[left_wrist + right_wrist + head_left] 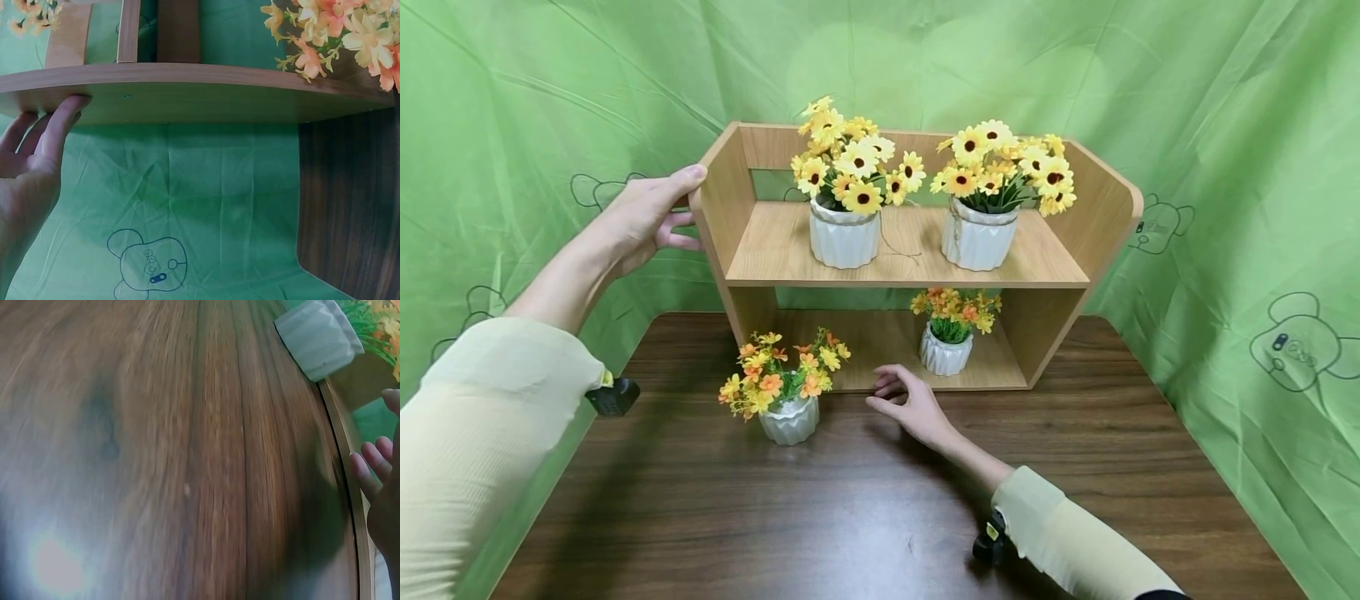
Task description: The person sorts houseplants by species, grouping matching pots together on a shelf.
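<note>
My left hand (651,208) rests against the left side panel of a two-tier wooden shelf (906,283), thumb at its front edge and the other fingers on the outer face. The left wrist view shows those fingertips (76,103) touching the panel. My right hand (913,408) holds nothing, fingers loosely bent, just before the lower board's front edge. To its left, a white pot of orange and yellow flowers (790,421) stands on the table. Beyond the hand, a similar potted plant (946,350) sits on the lower board, toward the right.
Two white pots of yellow daisy-like flowers, one left (844,237) and one right (979,237), stand on the upper board. Twine trails from the left one. The shelf stands at the back of a dark wooden table (850,517). Green cloth (1225,167) hangs behind and at both sides.
</note>
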The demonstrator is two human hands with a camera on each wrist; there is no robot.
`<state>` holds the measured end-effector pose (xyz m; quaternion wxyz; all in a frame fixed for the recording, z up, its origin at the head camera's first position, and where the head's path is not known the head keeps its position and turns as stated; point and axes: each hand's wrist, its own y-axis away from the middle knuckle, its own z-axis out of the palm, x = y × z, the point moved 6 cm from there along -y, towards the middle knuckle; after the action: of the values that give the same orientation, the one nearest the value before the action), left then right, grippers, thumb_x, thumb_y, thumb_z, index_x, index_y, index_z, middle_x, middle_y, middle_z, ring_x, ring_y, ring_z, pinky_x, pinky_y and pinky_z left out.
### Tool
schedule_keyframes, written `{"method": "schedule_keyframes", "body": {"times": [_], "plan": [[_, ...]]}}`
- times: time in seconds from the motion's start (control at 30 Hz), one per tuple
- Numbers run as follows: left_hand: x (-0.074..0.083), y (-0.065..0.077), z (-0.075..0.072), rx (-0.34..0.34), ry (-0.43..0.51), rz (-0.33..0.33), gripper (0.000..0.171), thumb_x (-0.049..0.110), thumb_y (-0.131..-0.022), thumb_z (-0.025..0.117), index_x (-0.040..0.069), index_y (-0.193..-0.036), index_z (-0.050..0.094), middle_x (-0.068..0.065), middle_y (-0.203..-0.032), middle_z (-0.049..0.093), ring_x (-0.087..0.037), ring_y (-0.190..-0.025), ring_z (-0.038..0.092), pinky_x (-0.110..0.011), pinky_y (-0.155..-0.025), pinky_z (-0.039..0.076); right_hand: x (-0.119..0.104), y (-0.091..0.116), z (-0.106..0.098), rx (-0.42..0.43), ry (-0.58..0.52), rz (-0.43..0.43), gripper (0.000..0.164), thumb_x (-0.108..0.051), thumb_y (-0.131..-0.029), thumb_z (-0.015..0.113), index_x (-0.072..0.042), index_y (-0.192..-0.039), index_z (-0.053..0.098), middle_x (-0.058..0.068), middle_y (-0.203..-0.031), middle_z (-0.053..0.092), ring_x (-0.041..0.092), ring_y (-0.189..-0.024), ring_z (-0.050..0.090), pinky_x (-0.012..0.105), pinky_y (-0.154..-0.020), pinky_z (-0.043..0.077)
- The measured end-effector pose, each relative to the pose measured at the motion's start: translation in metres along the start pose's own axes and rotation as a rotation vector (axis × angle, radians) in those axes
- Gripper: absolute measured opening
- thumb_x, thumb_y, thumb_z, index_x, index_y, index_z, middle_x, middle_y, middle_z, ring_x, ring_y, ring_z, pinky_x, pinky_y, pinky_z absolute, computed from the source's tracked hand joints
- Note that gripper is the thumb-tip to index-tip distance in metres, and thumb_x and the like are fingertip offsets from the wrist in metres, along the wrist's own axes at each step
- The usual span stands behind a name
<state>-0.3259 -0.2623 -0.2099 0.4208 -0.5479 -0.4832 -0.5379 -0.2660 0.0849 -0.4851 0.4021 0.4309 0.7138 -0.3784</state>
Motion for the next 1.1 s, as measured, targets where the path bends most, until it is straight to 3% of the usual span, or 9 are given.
{"method": "schedule_keyframes", "body": {"times": [0.4, 0.53, 0.63, 0.83, 0.93, 1.03, 1.1], "plan": [[0.0, -0.001, 0.001, -0.031, 0.016, -0.01, 0.076, 0.044, -0.103, 0.06, 0.015, -0.164, 0.026, -0.01, -0.174, 0.017, -0.036, -0.157, 0.027, -0.029, -0.077, 0.068, -0.004, -0.004, 0.031, -0.073, -0.044, -0.009, 0.059, -0.02, -0.091, 0.081, -0.002, -0.14, 0.055, 0.022, -0.129, 0.066, 0.038, -0.118, 0.066, 0.048, -0.101, 0.061], [-0.001, -0.001, -0.001, -0.026, 0.011, -0.01, 0.076, 0.044, -0.103, 0.06, 0.015, -0.164, 0.026, -0.011, -0.173, 0.018, -0.029, -0.155, 0.035, -0.03, -0.077, 0.068, -0.006, -0.006, 0.042, -0.101, -0.085, 0.0, 0.064, -0.02, -0.09, 0.082, -0.003, -0.144, 0.052, 0.023, -0.138, 0.062, 0.04, -0.127, 0.061, 0.053, -0.109, 0.056], [-0.001, 0.0, -0.003, -0.023, 0.017, -0.007, 0.076, 0.043, -0.103, 0.06, 0.013, -0.164, 0.027, -0.011, -0.173, 0.019, -0.024, -0.151, 0.043, -0.031, -0.078, 0.068, -0.008, -0.008, 0.051, -0.113, -0.098, 0.007, 0.068, -0.02, -0.088, 0.083, -0.003, -0.145, 0.05, 0.022, -0.142, 0.059, 0.041, -0.131, 0.059, 0.053, -0.112, 0.054], [-0.002, 0.0, -0.004, -0.021, 0.02, -0.002, 0.076, 0.043, -0.103, 0.06, 0.013, -0.164, 0.025, -0.012, -0.173, 0.019, -0.025, -0.151, 0.043, -0.031, -0.077, 0.068, -0.013, -0.012, 0.065, -0.117, -0.085, 0.012, 0.072, -0.023, -0.087, 0.084, -0.006, -0.147, 0.05, 0.015, -0.144, 0.059, 0.036, -0.134, 0.058, 0.048, -0.114, 0.053], [-0.002, -0.001, -0.003, -0.023, 0.018, 0.003, 0.076, 0.043, -0.104, 0.06, 0.012, -0.164, 0.026, -0.013, -0.173, 0.019, -0.014, -0.134, 0.062, -0.031, -0.077, 0.068, -0.013, -0.012, 0.07, -0.105, -0.053, 0.039, 0.076, -0.03, -0.086, 0.085, -0.011, -0.15, 0.048, 0.009, -0.149, 0.056, 0.031, -0.138, 0.056, 0.045, -0.115, 0.053], [-0.002, -0.001, -0.003, -0.025, 0.018, 0.007, 0.076, 0.043, -0.103, 0.061, 0.011, -0.164, 0.026, -0.014, -0.173, 0.019, -0.009, -0.117, 0.069, -0.032, -0.078, 0.068, -0.013, -0.012, 0.075, -0.093, -0.015, 0.076, 0.084, -0.036, -0.083, 0.087, -0.015, -0.153, 0.045, 0.008, -0.154, 0.053, 0.029, -0.141, 0.054, 0.044, -0.116, 0.051], [-0.002, -0.001, -0.003, -0.027, 0.021, 0.009, 0.077, 0.042, -0.103, 0.061, 0.011, -0.164, 0.026, -0.014, -0.173, 0.019, -0.007, -0.114, 0.069, -0.032, -0.078, 0.068, -0.013, -0.012, 0.079, -0.087, 0.009, 0.097, 0.09, -0.039, -0.081, 0.087, -0.014, -0.155, 0.042, 0.01, -0.157, 0.051, 0.03, -0.141, 0.054, 0.046, -0.117, 0.05]]}}
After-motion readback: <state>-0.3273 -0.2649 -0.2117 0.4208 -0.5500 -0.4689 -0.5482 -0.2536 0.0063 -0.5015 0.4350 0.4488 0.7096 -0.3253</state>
